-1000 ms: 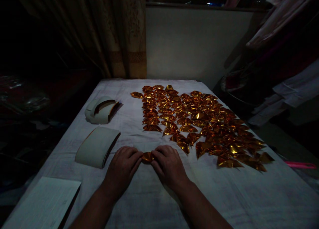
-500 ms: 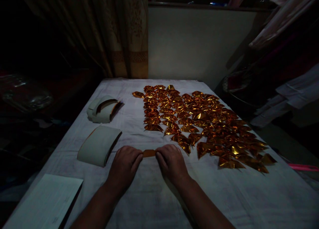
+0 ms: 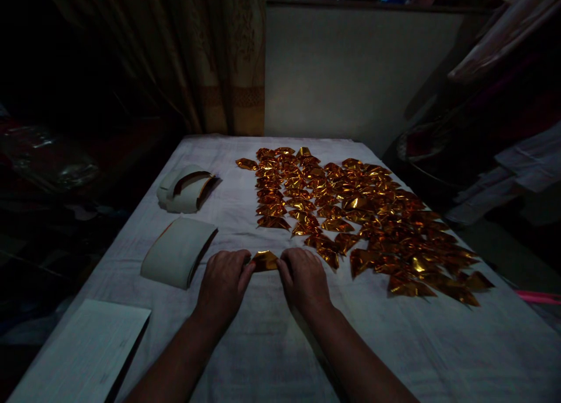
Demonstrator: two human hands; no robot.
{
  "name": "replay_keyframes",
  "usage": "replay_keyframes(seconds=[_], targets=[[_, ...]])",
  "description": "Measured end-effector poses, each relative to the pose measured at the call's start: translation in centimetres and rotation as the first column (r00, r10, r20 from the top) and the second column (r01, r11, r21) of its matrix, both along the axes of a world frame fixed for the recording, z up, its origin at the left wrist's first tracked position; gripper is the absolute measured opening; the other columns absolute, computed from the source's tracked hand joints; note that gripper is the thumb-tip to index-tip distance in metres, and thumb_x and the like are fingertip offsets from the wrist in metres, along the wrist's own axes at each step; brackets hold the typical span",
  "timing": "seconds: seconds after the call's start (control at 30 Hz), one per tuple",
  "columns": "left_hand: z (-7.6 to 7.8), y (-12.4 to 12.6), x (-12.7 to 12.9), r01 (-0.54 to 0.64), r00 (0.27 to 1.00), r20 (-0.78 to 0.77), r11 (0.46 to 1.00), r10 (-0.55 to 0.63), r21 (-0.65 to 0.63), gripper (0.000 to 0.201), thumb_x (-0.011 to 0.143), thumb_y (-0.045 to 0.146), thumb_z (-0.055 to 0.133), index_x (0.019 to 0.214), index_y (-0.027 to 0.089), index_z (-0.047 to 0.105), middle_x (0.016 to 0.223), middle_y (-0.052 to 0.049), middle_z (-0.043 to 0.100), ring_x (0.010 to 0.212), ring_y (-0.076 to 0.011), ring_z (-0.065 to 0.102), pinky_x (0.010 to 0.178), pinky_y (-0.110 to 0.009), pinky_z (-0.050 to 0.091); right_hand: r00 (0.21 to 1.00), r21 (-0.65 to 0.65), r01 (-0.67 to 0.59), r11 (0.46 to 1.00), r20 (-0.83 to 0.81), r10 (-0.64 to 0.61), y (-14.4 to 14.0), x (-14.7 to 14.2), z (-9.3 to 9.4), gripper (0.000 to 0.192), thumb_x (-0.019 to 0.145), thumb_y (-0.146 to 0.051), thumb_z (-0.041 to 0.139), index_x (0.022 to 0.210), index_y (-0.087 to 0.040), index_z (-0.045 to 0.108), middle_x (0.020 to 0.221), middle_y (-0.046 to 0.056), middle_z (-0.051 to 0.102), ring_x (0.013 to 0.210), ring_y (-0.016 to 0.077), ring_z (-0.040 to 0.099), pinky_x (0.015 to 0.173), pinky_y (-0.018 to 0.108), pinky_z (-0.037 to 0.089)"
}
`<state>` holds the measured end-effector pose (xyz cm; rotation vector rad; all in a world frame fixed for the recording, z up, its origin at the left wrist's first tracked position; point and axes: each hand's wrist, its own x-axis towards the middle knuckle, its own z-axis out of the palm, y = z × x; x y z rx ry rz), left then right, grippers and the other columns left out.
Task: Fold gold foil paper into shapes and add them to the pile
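- Nearest, at the left edge, a pale flat sheet of paper (image 3: 83,350) lies unused.
- Mid-table, the left hand (image 3: 223,283) and right hand (image 3: 304,277) pinch opposite ends of one small shiny gold foil piece (image 3: 265,260) against the white cloth-covered table (image 3: 272,344); pressing each crease flat should keep it neat (light is dim).
- Left, two curved white paper stacks (image 3: 179,251).
- Far right, a spread of folded gold foil pieces (image 3: 363,216).
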<state>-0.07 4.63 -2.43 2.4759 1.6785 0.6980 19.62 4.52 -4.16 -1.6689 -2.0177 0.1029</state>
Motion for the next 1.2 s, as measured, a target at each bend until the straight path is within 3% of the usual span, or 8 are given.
replay_keyframes(seconds=[0.33,0.47,0.53,0.6,0.73,0.93,1.2], targets=[[-0.2,0.0,0.1,-0.019,1.0,0.021,1.0,0.019,-0.005,0.009,0.096,0.029,0.055,0.099,0.022,0.058,0.091,-0.005,0.067,0.089,-0.0255,0.058,0.081,-0.04,0.044,1.0,-0.008,0.0,1.0,0.016,0.0,-0.1,-0.1,0.2,0.013,0.095,-0.022,0.056,0.083,-0.023,0.06,0.079,0.003,0.063,0.078,0.0215,0.057,0.072,0.033,0.036],[-0.3,0.0,0.0,-0.047,0.997,0.065,0.999,0.047,0.001,0.01,0.092,0.028,0.059,0.099,0.021,0.057,0.097,-0.007,0.066,0.096,-0.0278,0.058,0.087,-0.044,0.044,0.999,0.017,-0.025,1.0,0.025,0.025,-0.3,-0.2,0.2,0.011,0.095,-0.019,0.056,0.097,-0.022,0.066,0.096,0.006,0.069,0.09,0.0235,0.06,0.077,0.035,0.04],[-0.5,0.1,0.1,-0.067,0.995,0.077,0.998,0.067,0.008,0.01,0.092,0.028,0.058,0.1,0.022,0.056,0.1,-0.007,0.065,0.1,-0.0283,0.058,0.09,-0.045,0.043,0.994,0.059,-0.103,0.993,0.039,0.101,-0.4,-0.5,0.3,0.023,0.096,-0.018,0.054,0.115,-0.021,0.065,0.118,0.009,0.069,0.111,0.0264,0.058,0.089,0.039,0.042],[-0.6,0.1,0.1,-0.081,0.993,0.087,0.996,0.079,0.02,0.01,0.093,0.029,0.057,0.1,0.023,0.054,0.101,-0.007,0.064,0.102,-0.0284,0.057,0.092,-0.046,0.042,0.971,0.052,-0.232,0.971,0.076,0.228,-0.6,-1.0,0.4,0.035,0.097,-0.021,0.053,0.132,-0.02,0.059,0.139,0.011,0.061,0.132,0.0291,0.047,0.105,0.047,0.036],[-0.8,0.1,0.1,-0.096,0.993,0.078,0.995,0.093,0.029,0.012,0.093,0.032,0.056,0.1,0.023,0.053,0.105,-0.008,0.064,0.106,-0.0289,0.056,0.096,-0.047,0.041,0.908,-0.145,-0.388,0.91,0.111,0.405,-0.8,-1.8,0.8,0.05,0.101,-0.036,0.048,0.147,-0.016,0.046,0.154,0.011,0.045,0.146,0.0296,0.032,0.118,0.059,0.02],[-0.6,0.0,0.2,-0.102,0.993,0.06,0.995,0.103,-0.02,0.011,0.094,0.032,0.055,0.099,0.023,0.053,0.107,-0.008,0.064,0.108,-0.028,0.056,0.096,-0.046,0.041,0.916,-0.286,-0.341,0.895,0.114,0.385,-1.2,-1.6,1.1,0.059,0.103,-0.048,0.042,0.152,-0.015,0.038,0.161,0.01,0.032,0.15,0.0278,0.025,0.122,0.059,0.014],[-0.8,-0.1,-0.2,-0.087,0.996,0.034,0.996,0.088,-0.019,0.011,0.095,0.027,0.053,0.102,0.022,0.058,0.116,-0.01,0.065,0.115,-0.0287,0.056,0.1,-0.048,0.041,0.955,-0.305,-0.188,0.934,0.164,0.246,-2.2,0.9,1.0,0.06,0.102,-0.049,0.043,0.154,-0.02,0.037,0.16,0.008,0.032,0.15,0.0288,0.025,0.122,0.061,0.012]])
